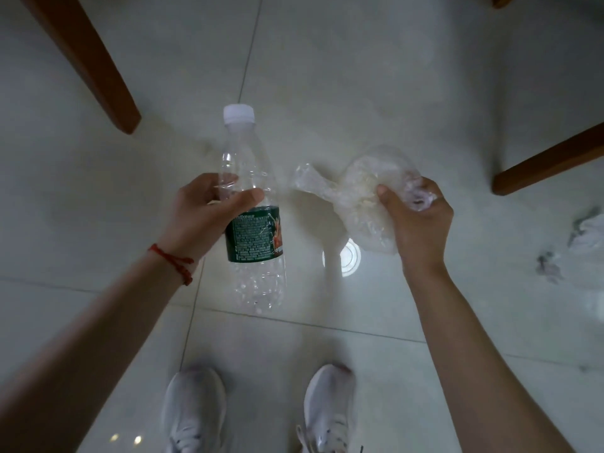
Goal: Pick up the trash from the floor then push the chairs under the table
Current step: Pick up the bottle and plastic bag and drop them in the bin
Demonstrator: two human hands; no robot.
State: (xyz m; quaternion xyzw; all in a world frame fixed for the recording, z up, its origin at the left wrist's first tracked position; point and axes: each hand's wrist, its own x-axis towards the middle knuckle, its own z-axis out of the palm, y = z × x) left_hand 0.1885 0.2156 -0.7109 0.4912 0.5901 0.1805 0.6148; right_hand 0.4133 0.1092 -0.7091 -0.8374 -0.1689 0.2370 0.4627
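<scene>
- A person looks straight down at a pale tiled floor (425, 76), both bare forearms reaching forward, white sneakers (196, 410) at the bottom of the view.
- The left hand (209, 214), with a red string bracelet (173, 261) at the wrist, is closed around an empty clear plastic bottle (251, 220) with a white cap and a green label. The bottle is upright and lifted off the floor.
- The right hand (418, 220), just right of the bottle, is clenched on a crumpled clear plastic bag (356, 197), also held above the floor.
- Judged from this view, the trash pickup is partly done: two pieces are in hand.
- Still on the floor, well to the right of the bottle and beyond the right hand, lie crumpled paper scraps (585, 233), blurred at the frame's edge.
- A bright round reflection of a ceiling light shows on the tile between bottle and bag.
- Brown wooden chair legs (94, 60) stand above and left of the bottle; another leg (549, 158) stands to its upper right.
- No table is visible, and pushing the chairs in appears not yet done.
</scene>
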